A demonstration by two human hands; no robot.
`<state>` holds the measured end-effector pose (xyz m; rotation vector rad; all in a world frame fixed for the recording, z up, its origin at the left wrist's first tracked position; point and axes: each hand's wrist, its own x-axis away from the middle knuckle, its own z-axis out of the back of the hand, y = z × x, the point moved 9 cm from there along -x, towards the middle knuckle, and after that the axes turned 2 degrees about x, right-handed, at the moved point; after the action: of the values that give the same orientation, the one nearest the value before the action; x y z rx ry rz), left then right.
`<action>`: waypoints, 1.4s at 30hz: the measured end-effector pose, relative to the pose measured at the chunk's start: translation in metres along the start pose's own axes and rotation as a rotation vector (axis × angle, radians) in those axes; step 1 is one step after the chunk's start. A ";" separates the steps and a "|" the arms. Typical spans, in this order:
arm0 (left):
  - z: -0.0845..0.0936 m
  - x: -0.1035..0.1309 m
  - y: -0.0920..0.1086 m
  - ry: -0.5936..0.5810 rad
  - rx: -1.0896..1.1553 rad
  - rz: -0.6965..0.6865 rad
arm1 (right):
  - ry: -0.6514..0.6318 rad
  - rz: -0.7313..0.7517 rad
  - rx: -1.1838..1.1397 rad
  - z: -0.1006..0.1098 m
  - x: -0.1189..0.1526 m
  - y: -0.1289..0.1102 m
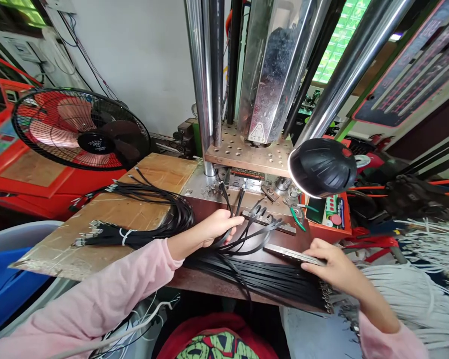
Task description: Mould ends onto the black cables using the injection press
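Observation:
My left hand [219,227] is closed around several flat black cables [229,199], whose far ends reach toward the press bed. Their loops hang to the right of the hand. Between the thumb and fingers of my right hand [331,264] is a flat metal bar [290,253], tilted with its far end pointing left. Another metal bar [284,227] with notches lies behind it, partly covered by cable loops. Below both hands, a row of straight black cables [269,279] is laid along the table's front, their metal ends at the right.
A press with a steel plate [247,152] and thick columns stands ahead. A black lamp [322,167] and green-handled pliers [297,219] are at the right. Tied cable bundles [112,235] lie on a wooden board [60,254]; a fan [82,129] stands behind it. White cables [407,294] fill the right side.

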<state>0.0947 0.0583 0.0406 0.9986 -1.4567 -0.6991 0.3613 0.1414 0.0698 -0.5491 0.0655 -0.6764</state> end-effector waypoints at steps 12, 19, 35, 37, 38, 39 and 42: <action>-0.005 -0.002 -0.001 -0.059 -0.080 0.023 | 0.390 0.069 0.224 0.009 -0.059 -0.022; 0.004 0.007 0.016 0.063 0.020 -0.001 | 0.396 0.071 -0.070 -0.005 -0.085 -0.007; 0.251 0.131 0.048 0.774 0.447 -0.232 | 0.543 0.155 -0.108 0.045 -0.080 -0.028; 0.280 0.141 0.047 0.859 0.194 -0.077 | 0.566 0.159 -0.115 0.048 -0.089 -0.030; 0.290 0.150 0.054 0.940 0.005 -0.060 | 0.565 0.166 -0.116 0.049 -0.095 -0.032; 0.294 0.158 0.068 1.028 -0.211 -0.090 | 0.553 0.173 -0.115 0.051 -0.100 -0.034; 0.246 0.144 0.108 1.013 -0.708 -0.293 | 0.510 0.206 -0.113 0.055 -0.117 -0.046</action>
<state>-0.1605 -0.0503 0.1674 0.7936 -0.1451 -0.6808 0.2560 0.2081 0.1267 -0.4589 0.6334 -0.5991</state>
